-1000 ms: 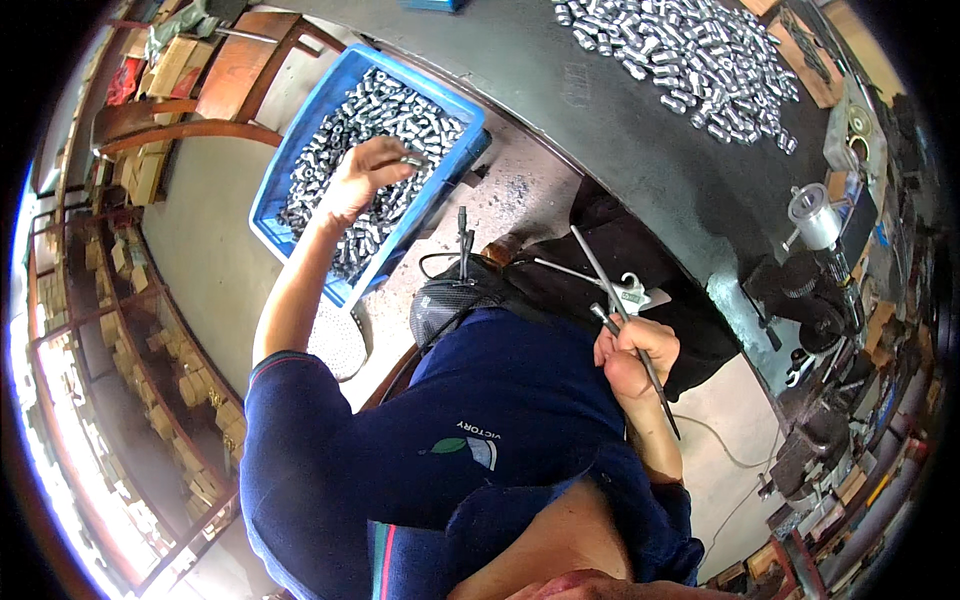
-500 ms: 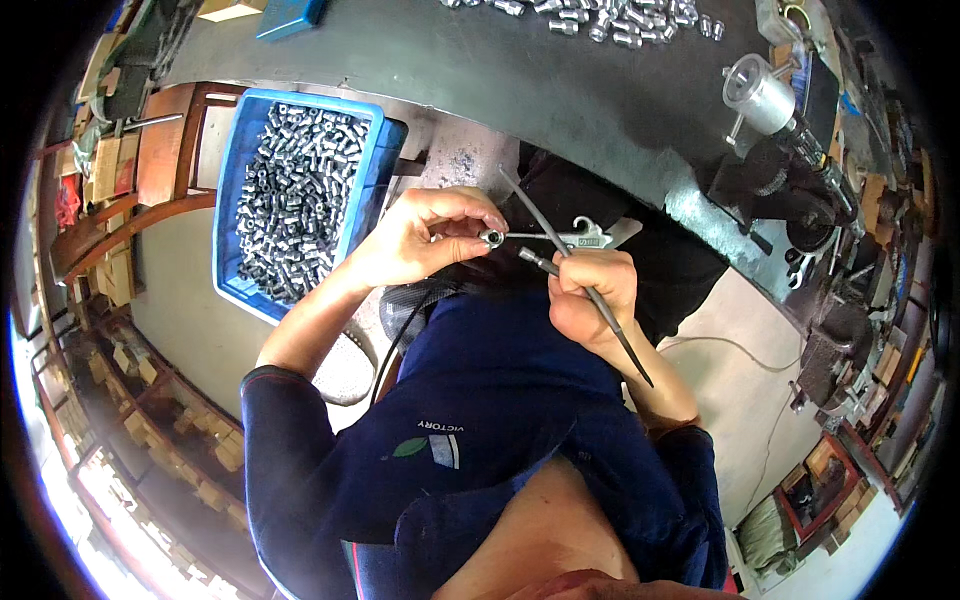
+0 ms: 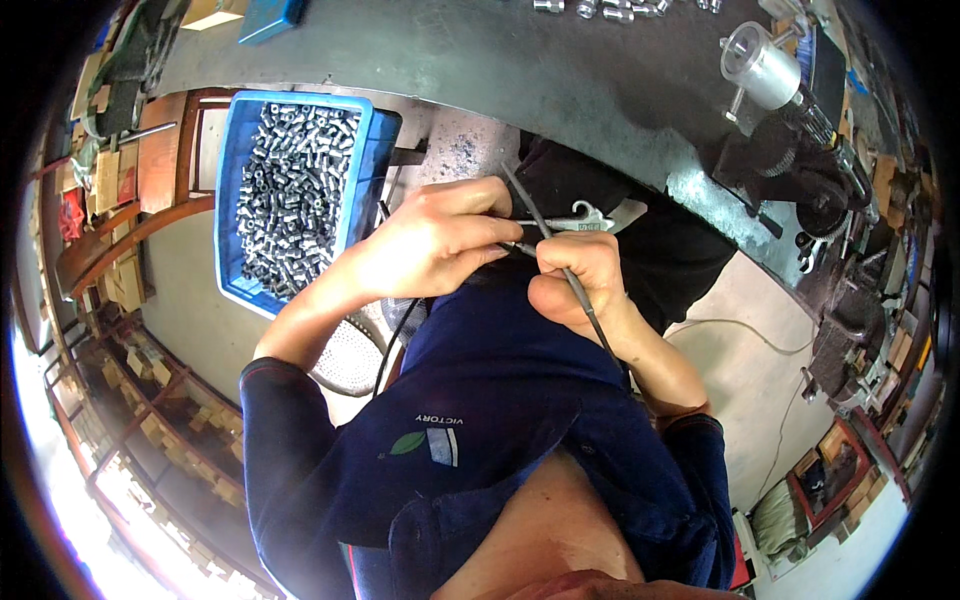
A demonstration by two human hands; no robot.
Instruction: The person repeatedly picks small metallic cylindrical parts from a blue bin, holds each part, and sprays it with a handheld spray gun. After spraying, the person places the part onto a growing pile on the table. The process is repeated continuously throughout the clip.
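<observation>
My left hand [image 3: 440,240] is closed, its fingertips pinched together in front of my lap. The small metal fitting seen there earlier is hidden behind the fingers now. In my right fist [image 3: 582,275] is a long thin dark rod, like a round file [image 3: 532,205], slanting from upper left to lower right. A shorter metal rod tool [image 3: 524,247] also sticks out of this fist, and its tip meets the left fingertips. Just beyond the hands a silver tool with a hooked end [image 3: 590,218] lies over the dark cloth on my lap.
On the left stands a blue crate [image 3: 226,200] filled with small metal fittings [image 3: 295,200]. A dark workbench [image 3: 450,65] runs across the far side, with loose fittings [image 3: 618,12] at its back. A silver cylindrical fixture with handles [image 3: 765,70] stands at the right. Wooden shelving [image 3: 150,400] lines the left.
My right hand has moved left, bringing the short rod tool to the left fingertips. My left hand has shifted right and turned, covering the fitting.
</observation>
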